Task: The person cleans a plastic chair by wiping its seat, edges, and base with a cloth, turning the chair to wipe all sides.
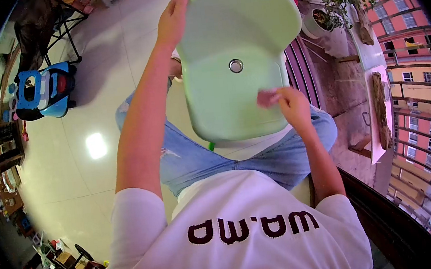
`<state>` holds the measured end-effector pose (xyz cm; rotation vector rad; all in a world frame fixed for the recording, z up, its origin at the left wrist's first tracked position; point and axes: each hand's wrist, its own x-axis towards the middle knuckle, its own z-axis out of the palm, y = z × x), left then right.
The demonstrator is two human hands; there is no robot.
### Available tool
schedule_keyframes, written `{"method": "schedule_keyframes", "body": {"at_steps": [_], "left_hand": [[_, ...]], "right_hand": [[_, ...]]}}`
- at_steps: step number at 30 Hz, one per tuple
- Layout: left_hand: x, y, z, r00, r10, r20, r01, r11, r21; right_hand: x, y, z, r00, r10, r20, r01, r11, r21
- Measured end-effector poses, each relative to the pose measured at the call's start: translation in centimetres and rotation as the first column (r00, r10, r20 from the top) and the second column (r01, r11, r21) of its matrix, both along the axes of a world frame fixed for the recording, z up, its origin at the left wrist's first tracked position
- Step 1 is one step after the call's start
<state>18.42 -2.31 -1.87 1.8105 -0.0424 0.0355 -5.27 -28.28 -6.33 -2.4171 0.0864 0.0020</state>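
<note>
A light green plastic chair with a rounded back stands in front of me, between my knees. In the middle of its seat, close to the backrest, is a round metal fitting. My left hand is closed on the upper left edge of the backrest. Pinched in my right hand is a small reddish-pink piece, over the right part of the seat. That piece is smeared by motion, so its kind and whether it touches the seat cannot be made out.
On the tiled floor at left stands a blue and black toy car, near a folding chair frame. A potted plant is at upper right, by the window bars. Several mixed items crowd the lower left.
</note>
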Motion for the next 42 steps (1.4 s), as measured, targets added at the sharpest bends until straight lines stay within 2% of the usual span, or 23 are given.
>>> {"method": "schedule_keyframes", "body": {"at_steps": [1, 3, 5, 6, 7, 10, 15, 16, 18, 19, 20, 22, 23, 24, 26, 27, 28, 30, 31, 32, 34, 38, 42], "left_hand": [[-0.1, 0.0, 0.1, 1.0, -0.004, 0.0, 0.004, 1.0, -0.002], [-0.3, -0.3, 0.4, 1.0, 0.013, 0.027, -0.012, 1.0, -0.027], [-0.1, 0.0, 0.1, 0.999, 0.007, 0.036, -0.007, 1.0, -0.01], [0.1, 0.0, 0.0, 0.999, 0.01, 0.045, -0.011, 1.0, 0.008], [0.0, 0.0, 0.3, 0.999, -0.004, 0.048, 0.004, 1.0, 0.0], [-0.3, -0.1, 0.6, 1.0, 0.016, -0.003, -0.016, 1.0, 0.024], [0.5, 0.3, -0.4, 0.999, 0.037, 0.008, -0.038, 0.998, 0.04], [0.5, 0.3, -0.4, 1.0, 0.028, 0.006, -0.028, 0.999, 0.034], [0.3, 0.3, -0.2, 1.0, 0.0, 0.004, 0.0, 1.0, 0.011], [0.3, 0.3, -0.2, 1.0, -0.001, 0.0, 0.001, 1.0, 0.007], [0.2, 0.2, -0.1, 1.0, 0.007, 0.005, -0.007, 1.0, 0.008], [0.2, 0.1, -0.1, 1.0, 0.009, 0.013, -0.009, 1.0, 0.007], [0.3, 0.1, -0.2, 1.0, 0.016, 0.01, -0.016, 1.0, 0.001], [0.4, 0.1, -0.2, 1.0, 0.026, 0.009, -0.026, 1.0, -0.003], [0.0, 0.0, 0.3, 1.0, 0.024, -0.007, -0.024, 1.0, -0.001], [-0.2, 0.0, 0.6, 1.0, 0.019, -0.023, -0.019, 1.0, 0.0], [-0.3, -0.2, 0.8, 1.0, 0.014, -0.018, -0.014, 1.0, 0.005], [-0.4, -0.4, 1.1, 0.999, 0.018, -0.034, -0.019, 1.0, -0.019], [-0.3, -0.4, 1.0, 0.999, 0.016, -0.031, -0.017, 1.0, -0.015], [-0.2, -0.2, 0.8, 1.0, 0.026, -0.015, -0.026, 1.0, -0.004], [0.0, 0.0, 0.3, 0.999, 0.036, -0.002, -0.036, 0.999, 0.013], [-0.6, -0.1, 0.4, 0.999, 0.04, -0.005, -0.04, 0.999, 0.025], [-0.9, -0.3, 1.2, 0.998, 0.062, -0.007, -0.062, 0.997, 0.038]], "right_hand": [[0.7, 0.7, -0.2, 1.0, -0.004, 0.0, 0.004, 1.0, -0.002], [2.3, 4.1, -0.9, 0.932, -0.065, 0.356, 0.043, 0.997, 0.072], [3.1, 8.7, -2.2, 0.939, 0.134, 0.317, -0.146, 0.989, 0.013], [3.2, 11.0, -3.6, 0.952, 0.178, 0.247, -0.249, 0.922, 0.296], [2.8, 13.7, -4.7, 0.955, 0.27, 0.126, -0.295, 0.914, 0.278], [-1.7, 16.8, -9.2, 0.754, 0.596, 0.275, -0.596, 0.798, -0.093], [-4.9, 6.8, -9.0, 0.688, 0.726, 0.018, -0.725, 0.685, 0.072], [-5.3, 3.5, -8.7, 0.76, 0.646, -0.072, -0.557, 0.705, 0.439], [-4.9, -3.5, -7.6, 0.784, 0.606, -0.132, -0.502, 0.746, 0.438], [-5.1, -7.2, -8.6, 0.84, 0.542, -0.005, -0.538, 0.835, 0.113], [-4.1, -8.8, -5.4, 0.89, 0.384, -0.245, -0.268, 0.877, 0.399], [-3.1, -12.5, -5.3, 0.987, 0.155, 0.038, -0.152, 0.985, -0.081], [-2.4, -13.4, -4.7, 0.984, 0.028, 0.175, 0.032, 0.944, -0.33], [-1.7, -12.8, -3.6, 0.983, 0.03, 0.182, 0.032, 0.943, -0.331], [0.1, -9.2, -2.0, 0.988, -0.155, 0.026, 0.15, 0.979, 0.137], [0.8, -6.1, -2.3, 0.948, -0.071, 0.311, 0.045, 0.995, 0.091], [0.9, -3.5, -2.9, 0.998, -0.045, 0.037, 0.029, 0.934, 0.357], [0.9, 4.0, -4.0, 0.926, 0.154, 0.344, -0.166, 0.986, 0.005], [-0.3, 7.6, -4.5, 0.921, 0.162, 0.354, -0.201, 0.977, 0.077], [-2.3, 11.1, -9.3, 0.92, 0.225, 0.32, -0.202, 0.974, -0.106], [-3.7, 15.4, -8.1, 0.92, 0.242, 0.309, -0.169, 0.955, -0.243], [0.7, 15.6, -10.1, 0.921, 0.242, 0.305, -0.198, 0.966, -0.167], [6.6, 11.6, -10.6, 0.897, 0.298, 0.327, -0.214, 0.939, -0.269]]}}
